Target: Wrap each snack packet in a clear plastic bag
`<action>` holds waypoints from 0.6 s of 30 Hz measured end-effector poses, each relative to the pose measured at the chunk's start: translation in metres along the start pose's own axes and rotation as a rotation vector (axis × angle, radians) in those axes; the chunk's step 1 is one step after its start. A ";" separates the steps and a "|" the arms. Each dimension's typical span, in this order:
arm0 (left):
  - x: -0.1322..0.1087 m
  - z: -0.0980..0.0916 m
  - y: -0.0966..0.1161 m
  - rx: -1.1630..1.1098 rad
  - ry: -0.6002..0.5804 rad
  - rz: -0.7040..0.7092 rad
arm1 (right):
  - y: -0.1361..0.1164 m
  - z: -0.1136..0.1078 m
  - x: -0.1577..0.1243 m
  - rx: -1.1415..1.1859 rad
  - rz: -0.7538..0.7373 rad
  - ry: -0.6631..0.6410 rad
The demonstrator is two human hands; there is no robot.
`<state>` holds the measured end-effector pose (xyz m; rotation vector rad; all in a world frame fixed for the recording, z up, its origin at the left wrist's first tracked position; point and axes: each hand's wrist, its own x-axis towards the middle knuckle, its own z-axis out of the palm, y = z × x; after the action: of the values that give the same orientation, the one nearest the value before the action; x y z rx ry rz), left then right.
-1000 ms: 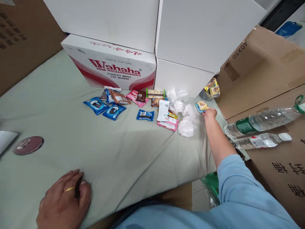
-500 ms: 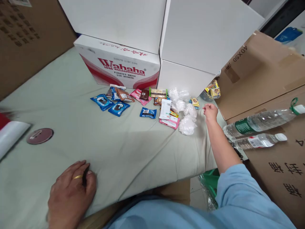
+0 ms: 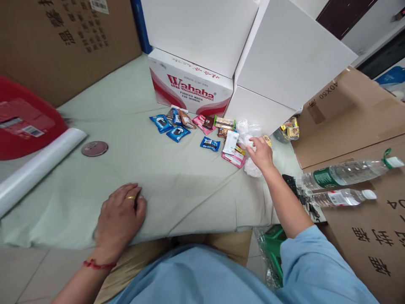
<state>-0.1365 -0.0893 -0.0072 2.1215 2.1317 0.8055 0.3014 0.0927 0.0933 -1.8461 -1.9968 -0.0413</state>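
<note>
My right hand (image 3: 261,154) is over the right end of a pile of small packaged snacks, its thumb and fingers a little apart. Its fingertips are at a clump of clear plastic-wrapped bundles (image 3: 252,168), partly covering them. To their left lie a white packet (image 3: 230,142), a pink packet (image 3: 233,159) and a small blue packet (image 3: 210,144). Farther left are blue snack packets (image 3: 178,133) and a brown packet (image 3: 187,119). My left hand (image 3: 122,211) rests on the cloth with curled fingers. Something dark shows between its thumb and forefinger; what it is stays unclear.
Behind the snacks stand a Wahaha carton (image 3: 191,86) and white boxes (image 3: 278,55). A round purple disc (image 3: 95,148), a white roll (image 3: 41,171) and a red object (image 3: 28,118) lie left. Two plastic bottles (image 3: 351,172) and a snack-filled tub (image 3: 289,131) are at right.
My right hand has moved left from beside the pile onto the plastic-wrapped bundles, and its fingers have spread from a closed shape. The view has shifted; my left hand still rests on the cloth.
</note>
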 end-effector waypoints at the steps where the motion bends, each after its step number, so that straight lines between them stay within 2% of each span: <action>1: 0.000 0.001 0.000 -0.007 0.008 -0.005 | -0.009 0.007 0.007 -0.084 0.021 -0.045; 4: 0.000 0.001 -0.002 -0.077 0.046 -0.031 | -0.027 0.019 0.022 -0.187 0.121 -0.134; 6: 0.000 -0.003 -0.002 -0.176 0.055 -0.087 | -0.035 0.019 0.019 -0.069 0.141 -0.062; 8: -0.002 -0.011 0.003 -0.307 0.050 -0.205 | -0.043 0.015 0.004 0.224 0.146 0.080; 9: -0.002 -0.015 0.009 -0.391 0.039 -0.275 | -0.049 0.014 -0.008 0.421 0.167 0.105; 11: 0.001 -0.023 0.029 -0.621 0.003 -0.366 | -0.064 0.012 -0.035 0.819 0.251 -0.006; 13: 0.011 -0.023 0.057 -0.953 -0.093 -0.359 | -0.084 0.015 -0.063 1.090 0.349 -0.232; 15: 0.026 -0.015 0.086 -1.238 -0.228 -0.379 | -0.106 0.021 -0.086 1.202 0.398 -0.407; 17: 0.043 -0.002 0.109 -1.478 -0.448 -0.471 | -0.126 0.028 -0.104 1.194 0.372 -0.482; 18: 0.050 0.005 0.118 -1.555 -0.579 -0.526 | -0.135 0.030 -0.110 1.148 0.326 -0.468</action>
<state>-0.0286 -0.0482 0.0495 0.7490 0.9292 1.0168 0.1669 -0.0182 0.0656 -1.3662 -1.3559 1.4106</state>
